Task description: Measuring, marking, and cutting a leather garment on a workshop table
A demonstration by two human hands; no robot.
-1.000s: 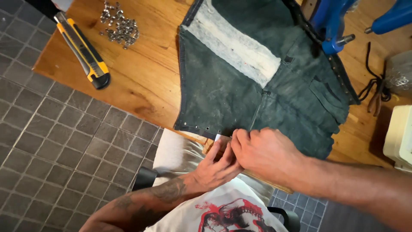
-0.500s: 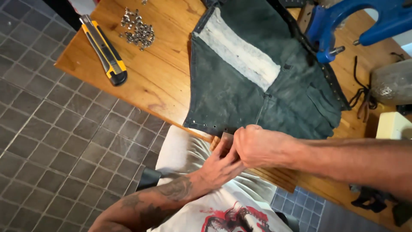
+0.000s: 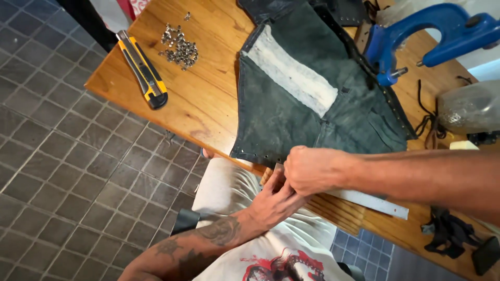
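Both hands at near table edge: right hand (image 3: 312, 169) fisted, pressing down on metal ruler (image 3: 372, 200); left hand (image 3: 273, 200) half open, fingers flat against ruler end and leather hem. Dark leather piece (image 3: 291, 114) spread just beyond, near edge eyeleted. Best kept firmly pinned, ruler square. Left: utility knife (image 3: 143, 70), rivet pile (image 3: 179, 49). Far right: blue press (image 3: 432, 31).

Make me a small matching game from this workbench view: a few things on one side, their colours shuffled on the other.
Things:
1. utility knife
2. press tool
3. leather piece
4. pile of rivets

Colours:
A. dark grey-green
B. silvery
C. yellow and black
D. blue

Pairs: 1-C, 2-D, 3-A, 4-B
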